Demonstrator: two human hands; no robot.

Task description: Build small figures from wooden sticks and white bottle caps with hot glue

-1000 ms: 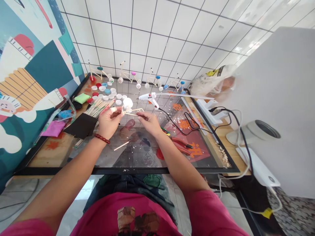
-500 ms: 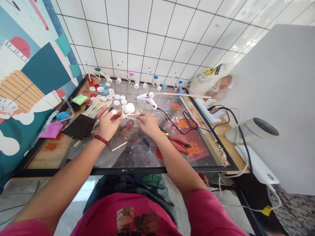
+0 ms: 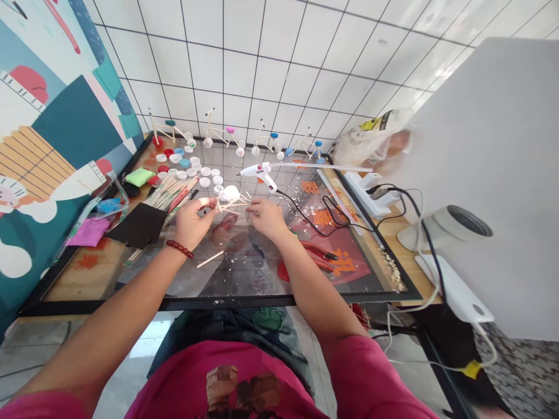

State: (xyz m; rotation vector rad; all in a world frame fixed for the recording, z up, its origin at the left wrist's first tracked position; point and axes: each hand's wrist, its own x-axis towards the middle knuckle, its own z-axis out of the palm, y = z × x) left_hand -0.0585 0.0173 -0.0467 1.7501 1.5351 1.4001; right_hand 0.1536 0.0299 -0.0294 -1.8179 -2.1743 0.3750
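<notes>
My left hand (image 3: 193,221) pinches a small frame of thin wooden sticks (image 3: 231,205) at its left end, between thumb and forefinger. At the frame's other end, the fingers of my right hand (image 3: 266,218) are closed together on the tip of a stick; their exact grip is partly hidden. Just behind the frame is a rounded white object (image 3: 231,193). One loose wooden stick (image 3: 210,259) lies on the table nearer to me. Beyond my hands rests a white glue gun (image 3: 259,174), its nozzle pointing left.
Small stick bicycles (image 3: 225,132) with bottle-cap wheels line the back edge. Loose bottle caps (image 3: 194,161), a bundle of sticks (image 3: 172,192) and black sheets (image 3: 138,226) lie left. Red-handled pliers (image 3: 317,256), a black cord (image 3: 301,216) and a power strip (image 3: 371,195) are right.
My right hand has shifted slightly right, and its fingers sit farther along the frame's end. My left hand keeps its pinch. The view has shifted a little.
</notes>
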